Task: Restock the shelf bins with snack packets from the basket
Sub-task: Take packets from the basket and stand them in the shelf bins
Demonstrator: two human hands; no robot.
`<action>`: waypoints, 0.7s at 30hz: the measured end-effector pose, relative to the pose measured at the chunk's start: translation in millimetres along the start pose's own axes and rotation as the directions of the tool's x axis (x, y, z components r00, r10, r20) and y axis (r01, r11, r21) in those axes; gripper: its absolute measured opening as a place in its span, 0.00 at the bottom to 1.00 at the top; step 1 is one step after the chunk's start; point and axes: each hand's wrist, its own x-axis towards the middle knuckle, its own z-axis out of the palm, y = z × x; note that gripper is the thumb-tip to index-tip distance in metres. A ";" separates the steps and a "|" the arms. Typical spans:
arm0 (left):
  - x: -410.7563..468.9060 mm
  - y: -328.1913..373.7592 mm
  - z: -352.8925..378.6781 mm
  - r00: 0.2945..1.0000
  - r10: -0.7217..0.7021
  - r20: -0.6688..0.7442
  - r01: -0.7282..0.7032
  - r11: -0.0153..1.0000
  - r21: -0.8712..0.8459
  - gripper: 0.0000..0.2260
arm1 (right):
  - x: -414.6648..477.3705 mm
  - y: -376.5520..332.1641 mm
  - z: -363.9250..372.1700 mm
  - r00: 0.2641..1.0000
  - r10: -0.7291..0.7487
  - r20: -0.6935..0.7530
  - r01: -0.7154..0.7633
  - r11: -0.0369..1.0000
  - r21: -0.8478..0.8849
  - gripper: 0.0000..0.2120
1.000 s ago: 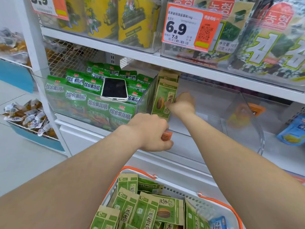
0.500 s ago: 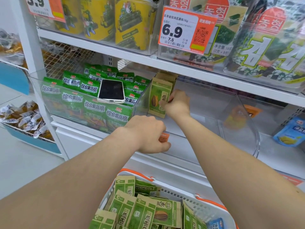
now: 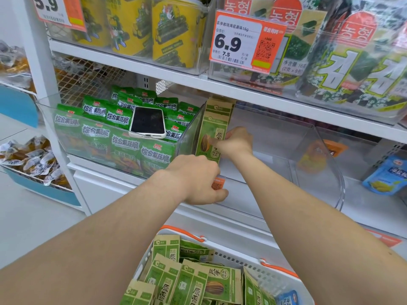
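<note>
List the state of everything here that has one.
Seed packets: upright against clear bin's left wall.
Phone: face up, screen dark, on green packets.
Basket: holds more seed packets, lying loose.
Left hand: grips clear bin's front edge.
Right hand: holds front seed packet.

left hand (image 3: 198,179) reaches in from 8 o'clock, knuckles up, curled over the bin lip (image 3: 264,185), right hand (image 3: 236,143) comes in from 4 o'clock, pinching a packet (image 3: 209,128) just beyond
</note>
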 end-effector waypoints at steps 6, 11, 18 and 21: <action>-0.2 2.0 -2.8 0.984 -0.161 -0.072 0.136 0.953 -0.271 0.29 | -7.5 6.4 -14.6 1.000 -0.013 0.011 0.011 0.986 0.165 0.25; 12.4 3.5 -2.8 0.882 -0.397 -0.256 0.229 0.833 -0.503 0.09 | -27.8 19.0 -41.7 0.990 0.077 0.118 -0.134 0.767 0.627 0.20; 9.9 31.5 -22.3 0.843 -0.537 -0.022 0.062 0.138 -0.989 0.07 | -74.7 33.1 -79.7 0.961 0.059 0.269 -0.264 0.476 0.839 0.16; 2.4 41.3 -20.1 0.863 -0.496 -0.094 0.018 0.217 -0.976 0.08 | -92.9 42.9 -88.4 0.932 0.054 0.358 -0.349 0.399 0.848 0.17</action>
